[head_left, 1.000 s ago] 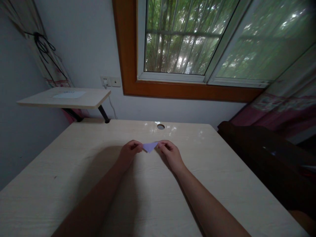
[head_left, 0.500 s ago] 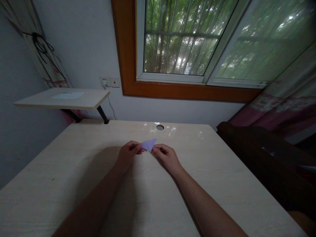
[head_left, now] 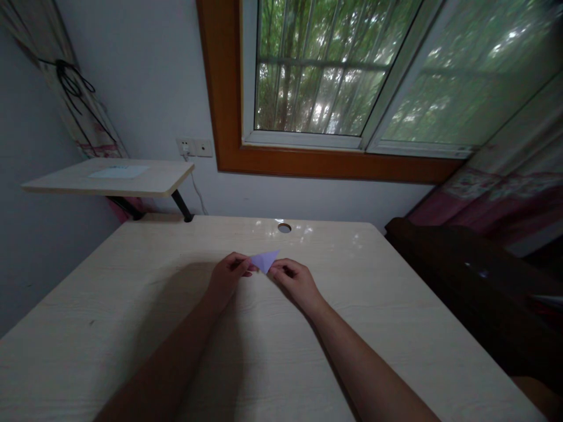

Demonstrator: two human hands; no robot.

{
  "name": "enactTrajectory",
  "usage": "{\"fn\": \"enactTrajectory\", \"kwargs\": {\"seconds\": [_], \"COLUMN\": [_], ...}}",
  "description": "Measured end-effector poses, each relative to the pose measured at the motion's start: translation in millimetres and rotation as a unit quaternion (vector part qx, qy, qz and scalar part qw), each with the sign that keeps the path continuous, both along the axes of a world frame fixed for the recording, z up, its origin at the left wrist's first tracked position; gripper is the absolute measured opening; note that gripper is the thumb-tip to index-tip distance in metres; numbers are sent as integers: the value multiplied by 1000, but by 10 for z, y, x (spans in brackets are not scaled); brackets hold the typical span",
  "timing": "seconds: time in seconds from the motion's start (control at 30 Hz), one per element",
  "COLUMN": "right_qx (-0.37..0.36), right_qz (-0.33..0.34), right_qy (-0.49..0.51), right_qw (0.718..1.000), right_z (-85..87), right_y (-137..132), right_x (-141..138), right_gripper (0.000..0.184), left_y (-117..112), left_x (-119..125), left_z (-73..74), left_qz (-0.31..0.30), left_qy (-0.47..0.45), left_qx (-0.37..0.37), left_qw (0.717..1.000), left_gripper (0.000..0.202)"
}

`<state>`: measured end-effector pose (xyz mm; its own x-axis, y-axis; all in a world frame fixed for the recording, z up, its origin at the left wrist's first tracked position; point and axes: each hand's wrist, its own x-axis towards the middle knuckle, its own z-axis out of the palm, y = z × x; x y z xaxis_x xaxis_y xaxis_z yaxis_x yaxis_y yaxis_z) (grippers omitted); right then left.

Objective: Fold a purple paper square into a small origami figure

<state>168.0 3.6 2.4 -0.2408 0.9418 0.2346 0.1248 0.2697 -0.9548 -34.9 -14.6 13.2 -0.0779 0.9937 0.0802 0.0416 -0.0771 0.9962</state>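
A small folded piece of pale purple paper (head_left: 265, 260), triangular in outline, is held just above the light wooden desk (head_left: 132, 305). My left hand (head_left: 227, 276) pinches its left end with curled fingers. My right hand (head_left: 295, 281) pinches its lower right edge, fingers closed too. Both forearms reach in from the bottom of the view and meet at the paper near the desk's middle.
A round cable hole (head_left: 284, 227) sits at the desk's far edge. A small raised shelf (head_left: 109, 179) with a sheet on it stands at the far left. A dark wooden piece of furniture (head_left: 461, 275) borders the desk on the right, below a window (head_left: 334, 76) and curtains.
The paper's right tip swung up while my right hand slid from its right corner to its lower edge. Both hands stayed at the same spot on the desk.
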Motion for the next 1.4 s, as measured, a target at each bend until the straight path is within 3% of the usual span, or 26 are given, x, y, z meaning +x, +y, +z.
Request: {"fn": "enactTrajectory", "kwargs": {"seconds": [0.37,0.6,0.83,1.03,1.13,1.3,1.4], "right_qx": [7,-55,-17,59,72,61,50], "right_qz": [-48,-53,10,22,61,126,141], "right_qy": [-9,96,35,27,43,47,46], "right_qw": [999,993,999,998,995,989,988], "right_z": [-56,-59,43,18,24,26,10], "right_y": [63,60,19,56,58,53,60], "right_x": [10,-8,36,54,69,92,97], "right_gripper": [15,18,32,22,22,24,27], "left_y": [11,-41,-30,-53,-52,8,45], "left_x": [0,35,43,73,75,49,29], "left_z": [-68,-32,-36,-10,-19,-168,-236], "left_qz": [-25,-35,14,-10,-39,-43,-91], "left_qy": [69,147,224,263,233,101,41], "left_qx": [33,39,56,104,125,79,75], "left_qw": [997,988,973,959,964,991,992], "left_gripper": [21,21,21,15,19,31,39]}}
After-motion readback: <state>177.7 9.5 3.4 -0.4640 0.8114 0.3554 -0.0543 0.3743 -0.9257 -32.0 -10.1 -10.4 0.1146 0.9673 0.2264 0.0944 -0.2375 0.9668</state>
